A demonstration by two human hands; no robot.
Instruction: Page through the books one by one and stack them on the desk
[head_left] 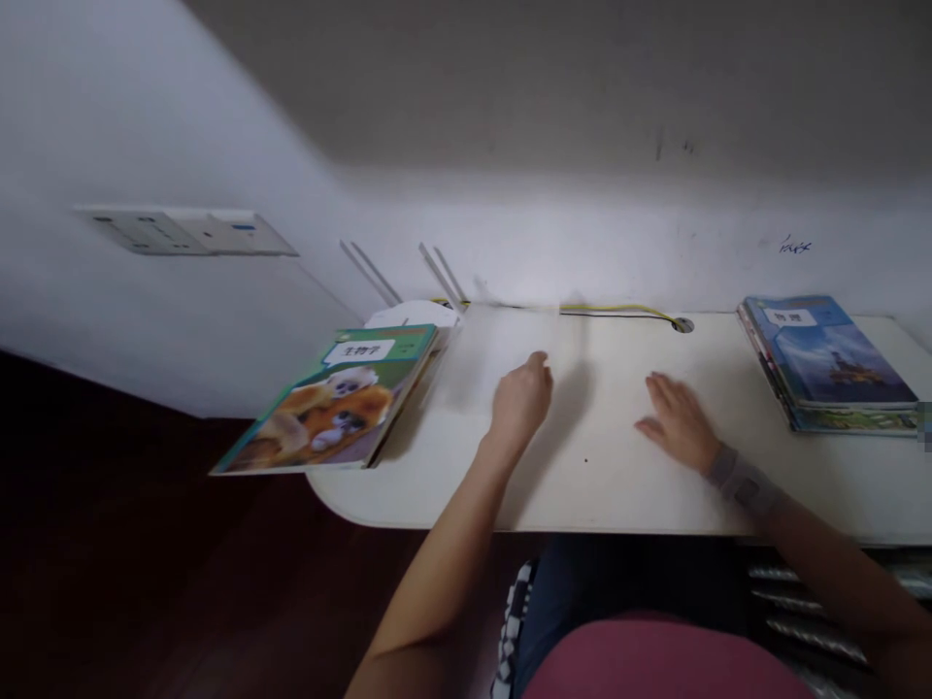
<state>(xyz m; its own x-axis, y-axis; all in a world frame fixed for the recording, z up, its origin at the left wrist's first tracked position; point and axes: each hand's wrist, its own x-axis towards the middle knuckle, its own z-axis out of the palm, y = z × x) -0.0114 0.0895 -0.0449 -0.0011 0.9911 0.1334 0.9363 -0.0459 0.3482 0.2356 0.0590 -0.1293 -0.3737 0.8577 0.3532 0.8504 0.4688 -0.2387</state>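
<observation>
My left hand is closed at the right edge of a pale, see-through sheet, which is blurred and hangs over the white desk. My right hand is over the desk further right, its fingers apart and slightly blurred, with nothing in it. A grey band is on that wrist. To the left of the sheet lies a stack of books topped by a green one with orange monkeys. At the right, a blue book tops another stack.
Behind the left stack stands a white device with several upright antennas. A yellow cable and a black one run along the wall to a round desk hole. A socket panel is on the left wall.
</observation>
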